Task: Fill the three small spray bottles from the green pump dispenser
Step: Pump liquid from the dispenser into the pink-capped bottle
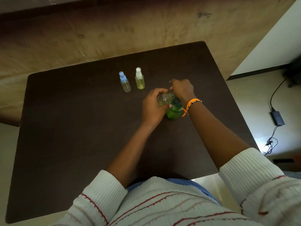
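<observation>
While tilted, uncapped bottle (165,99) between hands.

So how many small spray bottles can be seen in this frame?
3. The blue-capped bottle and white-capped bottle stand side by side on the table; an uncapped bottle is tilted in the left hand at the green dispenser.
</observation>
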Motion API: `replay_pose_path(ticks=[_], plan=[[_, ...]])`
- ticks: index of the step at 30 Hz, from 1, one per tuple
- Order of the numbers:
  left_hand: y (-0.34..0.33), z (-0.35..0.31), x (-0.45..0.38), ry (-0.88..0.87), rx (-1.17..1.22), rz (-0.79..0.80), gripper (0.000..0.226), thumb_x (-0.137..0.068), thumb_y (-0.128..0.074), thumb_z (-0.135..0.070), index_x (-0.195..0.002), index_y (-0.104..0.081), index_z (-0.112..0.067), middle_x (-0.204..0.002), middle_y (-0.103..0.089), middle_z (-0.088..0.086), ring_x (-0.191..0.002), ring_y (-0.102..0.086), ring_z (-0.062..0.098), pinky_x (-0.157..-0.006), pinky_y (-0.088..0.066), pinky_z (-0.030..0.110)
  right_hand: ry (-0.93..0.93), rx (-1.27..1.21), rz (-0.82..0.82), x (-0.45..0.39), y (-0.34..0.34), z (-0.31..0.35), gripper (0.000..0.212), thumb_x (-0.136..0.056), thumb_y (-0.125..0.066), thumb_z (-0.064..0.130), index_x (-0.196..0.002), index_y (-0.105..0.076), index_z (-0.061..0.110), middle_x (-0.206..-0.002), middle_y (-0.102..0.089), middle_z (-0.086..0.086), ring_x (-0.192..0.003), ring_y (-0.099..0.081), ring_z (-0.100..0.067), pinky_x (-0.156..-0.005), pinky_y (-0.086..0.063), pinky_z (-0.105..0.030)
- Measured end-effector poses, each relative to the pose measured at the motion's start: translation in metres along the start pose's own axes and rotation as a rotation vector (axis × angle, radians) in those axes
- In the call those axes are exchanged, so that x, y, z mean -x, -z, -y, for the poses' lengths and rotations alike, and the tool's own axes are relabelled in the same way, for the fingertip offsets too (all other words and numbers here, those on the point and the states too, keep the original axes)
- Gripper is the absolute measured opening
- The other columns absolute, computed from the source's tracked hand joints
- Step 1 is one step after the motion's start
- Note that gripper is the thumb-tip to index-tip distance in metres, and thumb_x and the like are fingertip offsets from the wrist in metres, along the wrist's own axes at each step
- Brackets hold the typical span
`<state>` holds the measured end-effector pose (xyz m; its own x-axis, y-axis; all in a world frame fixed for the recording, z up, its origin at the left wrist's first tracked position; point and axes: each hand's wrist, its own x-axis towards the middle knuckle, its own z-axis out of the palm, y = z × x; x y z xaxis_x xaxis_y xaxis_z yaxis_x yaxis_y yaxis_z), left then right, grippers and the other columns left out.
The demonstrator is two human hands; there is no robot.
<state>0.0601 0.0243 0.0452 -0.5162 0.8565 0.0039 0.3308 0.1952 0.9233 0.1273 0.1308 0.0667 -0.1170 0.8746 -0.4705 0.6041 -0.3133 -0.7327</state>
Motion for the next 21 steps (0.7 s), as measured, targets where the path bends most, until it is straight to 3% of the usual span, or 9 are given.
replay_pose_path(ticks=[4, 8, 12, 17, 21], plan=[[0.0004, -0.0004, -0.0002, -0.004, 0.009, 0.007, 0.047, -0.063, -0.079, -0.004, -0.106, -0.063, -0.015, -0.105, -0.066, 0.002, -0.098, -0.061, 0.014, -0.084, -0.049, 0.024, -0.005, -0.058, 0.053, 0.0002, 0.0023, -0.0011, 0.03, -0.089, -0.053, 0.029, -0.072, -0.069, 0.01, -0.091, -0.07, -0.011, -0.084, -0.062, -0.026, -0.072, -0.048, -0.032], [-0.0015, 0.0017, 0.001, 0.004, -0.019, 0.004, 0.048, -0.063, -0.079, -0.003, -0.107, -0.063, -0.013, -0.106, -0.066, 0.002, -0.099, -0.061, 0.014, -0.085, -0.048, 0.022, 0.074, 0.025, -0.088, 0.0048, 0.0012, -0.0022, 0.035, -0.087, -0.05, 0.024, -0.092, -0.071, -0.004, -0.095, -0.071, -0.016, -0.088, -0.064, -0.036, -0.083, -0.053, -0.042], [-0.001, 0.0013, 0.0011, -0.005, -0.024, 0.001, 0.047, -0.063, -0.078, -0.004, -0.107, -0.063, -0.013, -0.106, -0.066, 0.003, -0.099, -0.06, 0.014, -0.085, -0.048, 0.022, 0.065, 0.037, -0.046, 0.0027, 0.0013, -0.0013, 0.035, -0.088, -0.05, 0.026, -0.093, -0.071, -0.001, -0.092, -0.069, -0.014, -0.088, -0.065, -0.034, -0.085, -0.054, -0.042], [0.0011, 0.0008, 0.002, -0.008, -0.028, -0.01, 0.046, -0.064, -0.079, -0.005, -0.106, -0.063, -0.013, -0.106, -0.065, 0.002, -0.098, -0.059, 0.012, -0.081, -0.044, 0.014, 0.023, -0.02, 0.037, -0.0006, 0.0004, -0.0021, 0.027, -0.089, -0.051, 0.026, -0.076, -0.069, 0.011, -0.092, -0.067, -0.01, -0.077, -0.058, -0.022, -0.071, -0.043, -0.03], [-0.0008, 0.0001, 0.0028, -0.005, -0.041, -0.008, 0.047, -0.064, -0.079, -0.004, -0.108, -0.063, -0.012, -0.107, -0.065, 0.002, -0.098, -0.059, 0.011, -0.082, -0.045, 0.015, 0.075, 0.013, -0.084, 0.0011, -0.0011, -0.003, 0.033, -0.089, -0.05, 0.021, -0.092, -0.071, -0.003, -0.091, -0.069, -0.016, -0.084, -0.063, -0.032, -0.08, -0.052, -0.041]])
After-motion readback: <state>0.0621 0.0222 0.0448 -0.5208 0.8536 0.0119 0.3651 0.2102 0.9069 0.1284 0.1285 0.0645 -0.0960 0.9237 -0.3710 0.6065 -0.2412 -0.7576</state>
